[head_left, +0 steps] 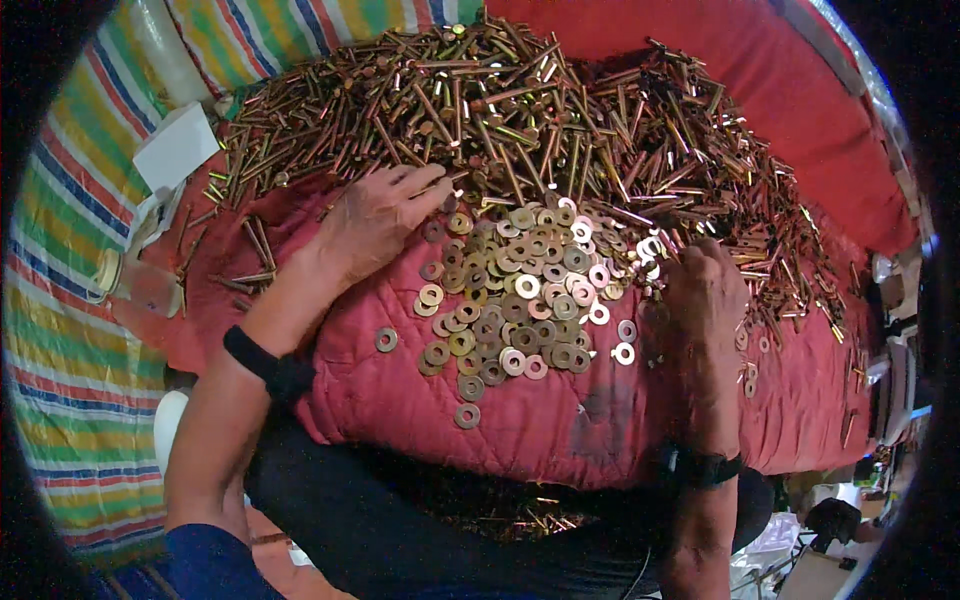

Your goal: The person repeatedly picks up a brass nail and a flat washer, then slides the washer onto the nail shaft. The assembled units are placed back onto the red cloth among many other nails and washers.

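- The left hand [375, 215] lies flat and open, palm down, on the red quilted cloth [560, 420]; its fingertips touch the near edge of the heap of brass-coloured bolts [520, 120] and it holds nothing that can be seen.
- The right hand [705, 290] rests with its fingers curled in at the right side of the washer pile [520, 290]; whether it grips anything cannot be told, as the fingertips are hidden.
- The washers, flat gold and silver rings, lie in a loose pile between the two hands in the middle of the cloth, with a few strays toward its near edge.
- The bolts cover the far half of the cloth from its left edge to its right edge, and spill down the right side past the right hand.
- Each wrist carries a black band.
- A white box [178, 145] sits beyond the cloth's far left corner on a striped sheet [70, 380].
- A clear jar [135, 285] lies off the left edge.
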Motion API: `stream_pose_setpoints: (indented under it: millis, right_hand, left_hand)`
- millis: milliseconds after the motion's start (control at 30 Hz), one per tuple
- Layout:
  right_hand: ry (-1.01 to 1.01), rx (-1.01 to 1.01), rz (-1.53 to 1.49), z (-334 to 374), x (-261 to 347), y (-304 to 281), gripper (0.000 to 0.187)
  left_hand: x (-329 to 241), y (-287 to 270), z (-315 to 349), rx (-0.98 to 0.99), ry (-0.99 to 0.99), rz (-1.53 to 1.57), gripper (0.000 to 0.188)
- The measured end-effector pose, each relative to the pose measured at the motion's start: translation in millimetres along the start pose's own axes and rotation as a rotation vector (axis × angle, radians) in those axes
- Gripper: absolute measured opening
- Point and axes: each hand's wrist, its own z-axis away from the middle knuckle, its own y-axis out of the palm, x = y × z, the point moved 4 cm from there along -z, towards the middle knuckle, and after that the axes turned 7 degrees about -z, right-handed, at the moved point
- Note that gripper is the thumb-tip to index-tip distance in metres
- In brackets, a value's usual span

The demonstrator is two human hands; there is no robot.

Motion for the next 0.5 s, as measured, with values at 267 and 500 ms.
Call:
stream_pose_setpoints:
  millis: [267,500]
  right_hand:
    - [0.712,0.018,-1.183,-17.8,22.5,-37.4,0.017]
    - [0.296,0.668,-1.231,22.2,181.1,-52.4,0.023]
  left_hand:
    - [10.7,4.0,-9.9,-0.049,0.090,-0.097,0.034]
    - [10.1,-42.3,-14.6,-0.223,-0.364,0.484,0.008]
